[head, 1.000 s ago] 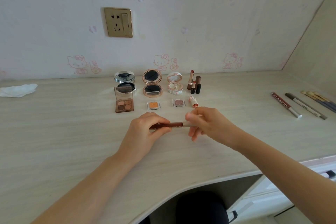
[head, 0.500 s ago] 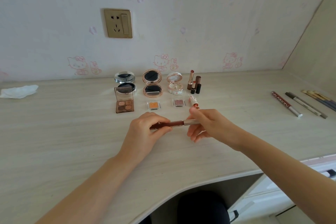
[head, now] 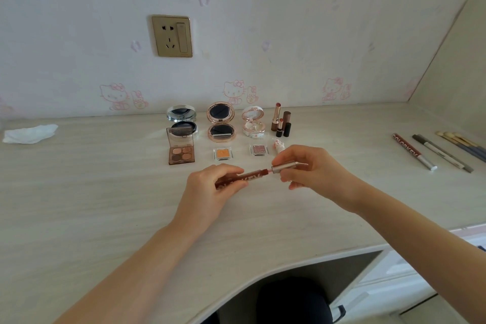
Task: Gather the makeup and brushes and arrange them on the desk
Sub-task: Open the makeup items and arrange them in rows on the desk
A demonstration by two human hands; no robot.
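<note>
Both hands hold one lip gloss above the desk (head: 92, 205). My left hand (head: 210, 189) grips the dark red lip gloss tube (head: 248, 176), and my right hand (head: 313, 171) pinches its silver cap (head: 284, 166). A short pink neck shows between cap and tube. Behind them stand three open compacts (head: 221, 122), an open eyeshadow palette (head: 181, 151), two small single shadows (head: 223, 153) and several lipsticks (head: 281, 121). A second red gloss tube (head: 413, 151), a grey pen (head: 441, 152) and brushes (head: 462, 143) lie at the right.
A crumpled white tissue (head: 30, 133) lies at the far left by the wall. A brass wall socket (head: 172, 35) sits above the compacts. The desk's front edge curves inward around a dark stool (head: 292, 300), with white drawers (head: 410, 279) lower right.
My right hand has drawn the silver cap a little to the right and up, off the tube, so a pink gap now shows. My left hand has stayed in place.
</note>
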